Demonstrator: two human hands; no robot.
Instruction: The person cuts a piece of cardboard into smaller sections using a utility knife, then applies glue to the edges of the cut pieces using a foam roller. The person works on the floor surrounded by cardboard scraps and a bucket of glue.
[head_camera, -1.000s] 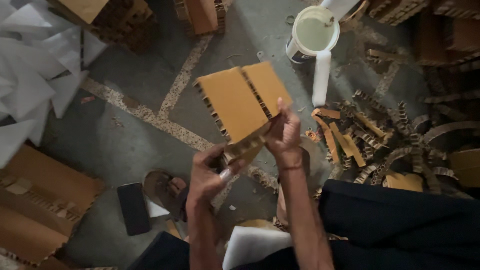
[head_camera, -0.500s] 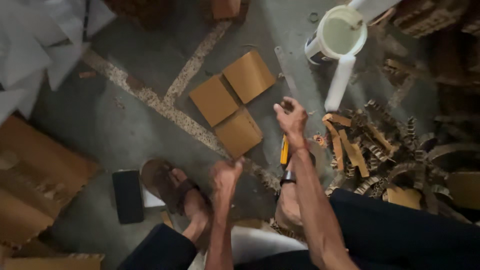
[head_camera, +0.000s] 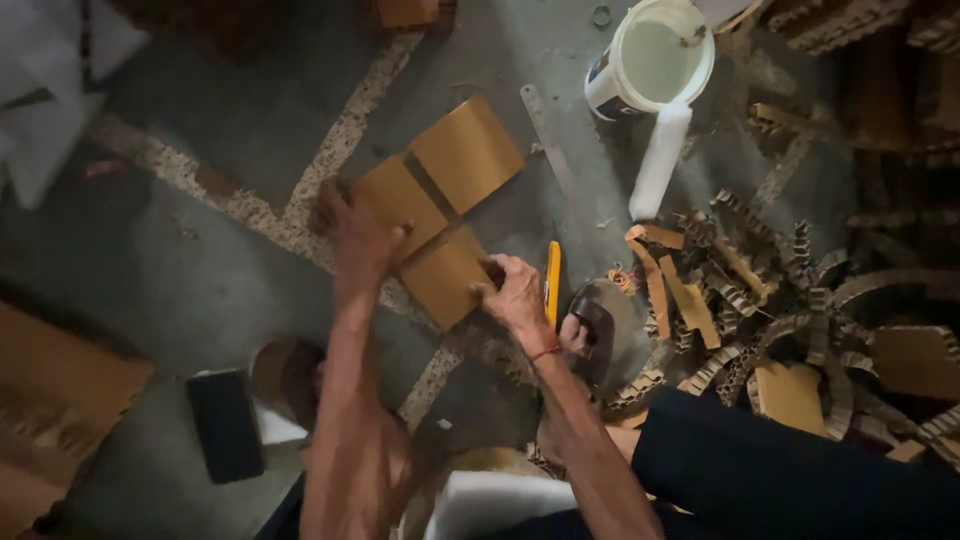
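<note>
A brown corrugated cardboard piece (head_camera: 465, 155) made of three joined panels lies flat on the grey floor. My left hand (head_camera: 355, 228) rests on its left panel, fingers curled over the panel's far edge. My right hand (head_camera: 515, 295) grips the right edge of the lower panel (head_camera: 440, 280). A yellow utility knife (head_camera: 552, 282) lies on the floor just right of my right hand, untouched.
A white bucket (head_camera: 650, 60) of pale liquid, a white roller (head_camera: 660, 160) and a metal ruler (head_camera: 548, 145) lie beyond. Corrugated offcuts (head_camera: 760, 290) pile at right. A black phone (head_camera: 225, 425), sandals (head_camera: 598, 335) and cardboard sheets (head_camera: 60, 400) lie near me.
The cardboard was held up in both hands, then lay unfolded on the floor with my hands off it. Both hands have now come down onto its panels.
</note>
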